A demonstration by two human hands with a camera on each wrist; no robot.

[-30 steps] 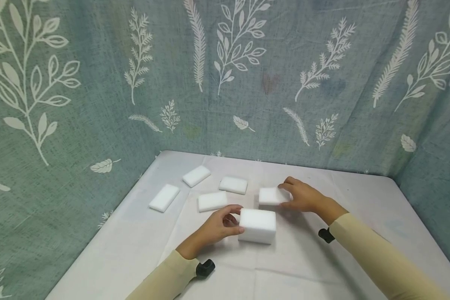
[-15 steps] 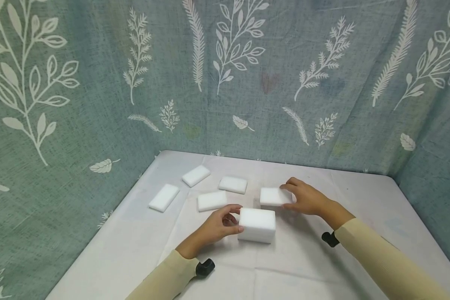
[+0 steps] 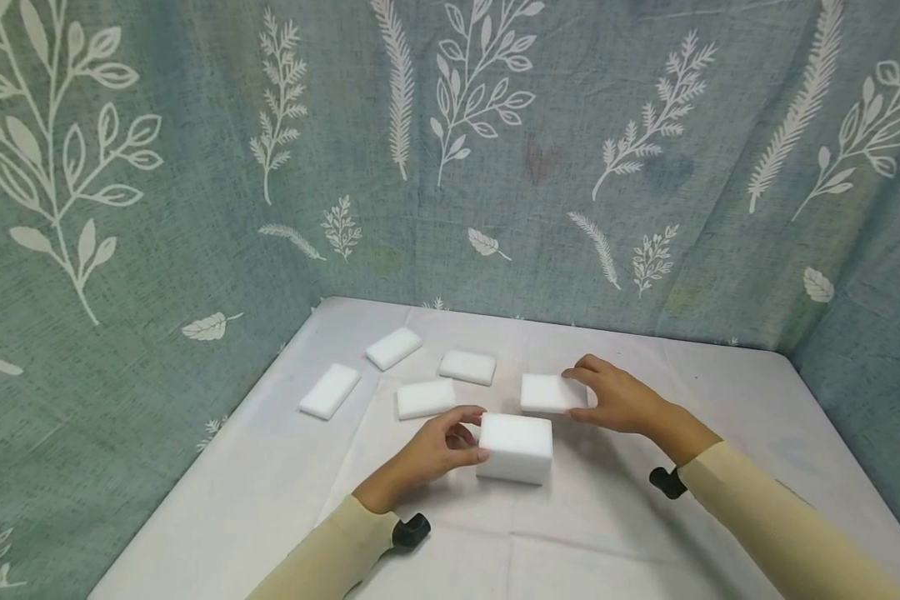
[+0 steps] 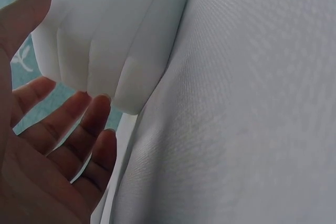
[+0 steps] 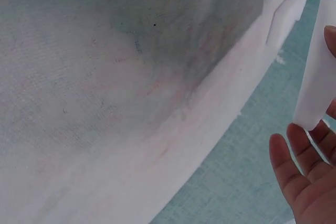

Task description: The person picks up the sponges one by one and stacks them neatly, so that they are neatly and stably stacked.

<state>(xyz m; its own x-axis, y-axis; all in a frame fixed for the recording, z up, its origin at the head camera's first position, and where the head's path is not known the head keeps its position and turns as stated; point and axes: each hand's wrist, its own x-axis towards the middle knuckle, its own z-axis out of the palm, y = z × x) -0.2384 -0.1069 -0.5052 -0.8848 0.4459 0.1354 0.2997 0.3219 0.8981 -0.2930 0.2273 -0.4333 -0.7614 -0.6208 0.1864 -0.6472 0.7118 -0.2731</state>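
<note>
A stack of white sponge blocks (image 3: 515,447) stands on the table, its several layers visible in the left wrist view. My left hand (image 3: 444,450) is at the stack's left end, thumb and index fingertips right at its corners. In the left wrist view its fingers (image 4: 94,116) are spread and loosely bent, with the palm showing. Behind the stack and to its right, my right hand (image 3: 617,398) pinches a single white sponge block (image 3: 546,392) by its right end. The right wrist view shows the thumb on one side of that sponge (image 5: 317,72) and fingertips at its lower edge.
Several more white sponge blocks lie flat at the back left, among them one near the left edge (image 3: 330,391) and one close behind my left hand (image 3: 426,399). White cloth covers the table (image 3: 615,533). A green leaf-patterned curtain (image 3: 510,167) encloses its back and sides.
My right hand and the sponge in it have shifted slightly to the right. My left hand and the stack have stayed in place.
</note>
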